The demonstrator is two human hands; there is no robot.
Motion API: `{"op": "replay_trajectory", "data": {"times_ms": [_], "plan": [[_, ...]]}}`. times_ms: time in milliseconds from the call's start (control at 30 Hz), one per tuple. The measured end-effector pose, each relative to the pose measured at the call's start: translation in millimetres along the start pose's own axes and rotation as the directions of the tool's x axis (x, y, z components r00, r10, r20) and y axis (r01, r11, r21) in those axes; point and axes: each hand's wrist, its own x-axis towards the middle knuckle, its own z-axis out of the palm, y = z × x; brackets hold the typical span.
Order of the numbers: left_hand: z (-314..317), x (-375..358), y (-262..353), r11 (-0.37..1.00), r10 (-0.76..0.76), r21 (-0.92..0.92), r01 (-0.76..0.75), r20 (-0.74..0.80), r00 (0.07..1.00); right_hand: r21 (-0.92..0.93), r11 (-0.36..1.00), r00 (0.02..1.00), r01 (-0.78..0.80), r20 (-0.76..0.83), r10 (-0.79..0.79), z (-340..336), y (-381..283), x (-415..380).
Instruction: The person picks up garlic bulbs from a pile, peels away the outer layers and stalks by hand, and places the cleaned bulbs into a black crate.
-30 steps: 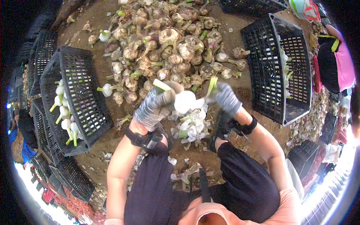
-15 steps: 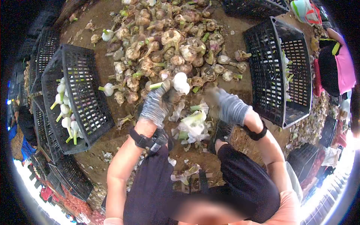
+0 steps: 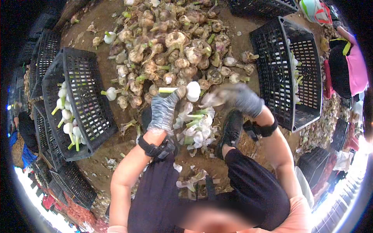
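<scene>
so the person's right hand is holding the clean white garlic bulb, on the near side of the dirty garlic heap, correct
Wrong hand: the head view shows the left hand holding the clean white garlic bulb, on the near side of the dirty garlic heap.

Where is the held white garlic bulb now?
In the head view, the bulb is near centre, in the left hand, between the garlic pile and the loose skins below.

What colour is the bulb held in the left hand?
White. The bulb shows best in the head view.
</scene>
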Motion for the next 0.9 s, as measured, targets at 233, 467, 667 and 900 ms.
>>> {"op": "replay_trajectory", "data": {"times_ms": [233, 467, 667, 900], "plan": [[4, -12, -6, 0.939, -0.11, 0.331, -0.095, 0.552, 0.827, 0.587, 0.761, 0.95, -0.276, 0.045, 0.309, 49, -23, -8], [-22, 1, -22, 0.639, -0.038, 0.716, -0.282, 0.395, 0.918, 0.937, -0.06, 0.93, 0.343, -0.329, 0.164, -27, -7, -88], [-39, 40, -18, 0.043, 0.533, 0.864, -0.502, 0.405, 0.743, 0.761, 0.571, 0.745, 0.308, -0.566, 0.353, -13, 49, -100], [-39, 89, -20, -0.18, 0.334, 0.845, -0.504, 0.534, 0.777, 0.346, 0.904, 0.938, -0.251, 0.319, 0.138, 37, -16, -9]]}}
